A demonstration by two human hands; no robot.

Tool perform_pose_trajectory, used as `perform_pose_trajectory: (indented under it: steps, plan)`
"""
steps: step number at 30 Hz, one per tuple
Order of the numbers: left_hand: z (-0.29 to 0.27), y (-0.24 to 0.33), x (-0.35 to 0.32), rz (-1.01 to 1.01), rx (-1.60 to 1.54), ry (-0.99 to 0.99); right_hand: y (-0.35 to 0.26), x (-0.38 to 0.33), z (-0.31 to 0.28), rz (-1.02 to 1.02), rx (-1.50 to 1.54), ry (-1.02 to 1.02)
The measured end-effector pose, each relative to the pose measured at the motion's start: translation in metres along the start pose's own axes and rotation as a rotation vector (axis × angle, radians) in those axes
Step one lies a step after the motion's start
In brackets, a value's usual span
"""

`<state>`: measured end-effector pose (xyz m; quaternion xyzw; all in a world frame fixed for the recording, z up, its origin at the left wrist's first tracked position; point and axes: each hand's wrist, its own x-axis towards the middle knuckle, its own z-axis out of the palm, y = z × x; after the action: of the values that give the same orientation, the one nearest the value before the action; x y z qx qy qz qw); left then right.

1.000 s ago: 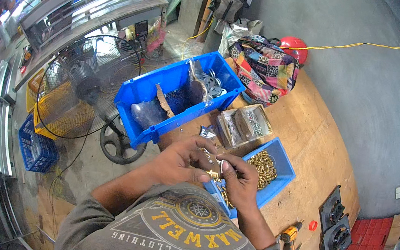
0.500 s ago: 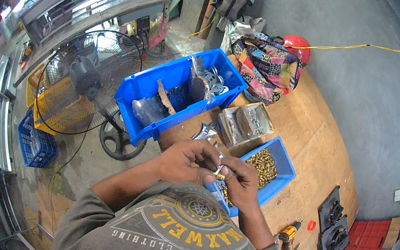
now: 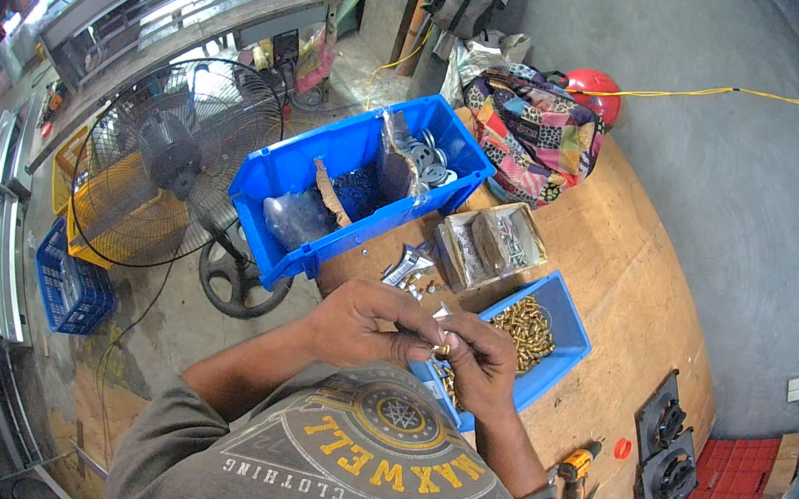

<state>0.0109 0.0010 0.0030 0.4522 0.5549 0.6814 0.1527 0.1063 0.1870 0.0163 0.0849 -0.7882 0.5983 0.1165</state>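
Note:
My left hand point(image 3: 372, 323) and my right hand point(image 3: 482, 363) meet in front of my chest, fingertips pinched together. Between them they grip a small brass fitting point(image 3: 444, 349), largely covered by the fingers. A bit of silvery metal shows beside it; whether it is one piece with the fitting I cannot tell. Just beyond my right hand is a light-blue bin point(image 3: 567, 354) holding many brass fittings point(image 3: 524, 333). A shiny metal part point(image 3: 406, 266) and a few loose brass pieces lie on the wooden table past my fingers.
A large blue bin point(image 3: 279, 168) holds metal discs point(image 3: 428, 159) and dark small parts. Beside it are an open box of screws point(image 3: 518, 243) and a patchwork bag point(image 3: 534, 131). A drill point(image 3: 576, 470) and black burner-like parts point(image 3: 668, 451) lie rightward; a fan point(image 3: 174, 159) stands left.
My left fingers have moved slightly right and closed in against the right fingertips. The brass fitting is turned a little and more covered. Everything around stays in place.

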Motion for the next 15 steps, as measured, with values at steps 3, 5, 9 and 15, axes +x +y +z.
perform_pose_trajectory:
  steps: [3,5,9,15]
  plan:
    - [-0.0012,0.0016,0.0015,0.032,0.042,-0.006,0.0003,0.0,-0.001,0.009,-0.008,-0.003]
    - [-0.0005,0.003,0.0009,0.044,0.073,0.024,-0.0001,-0.0007,-0.001,0.022,-0.015,0.001]
    - [0.002,0.0053,-0.0006,0.013,0.11,0.156,-0.0009,-0.0037,-0.0004,0.055,-0.072,-0.011]
    - [-0.0055,0.0074,0.001,-0.083,0.134,0.137,0.0002,-0.0065,0.0013,0.064,-0.106,0.012]
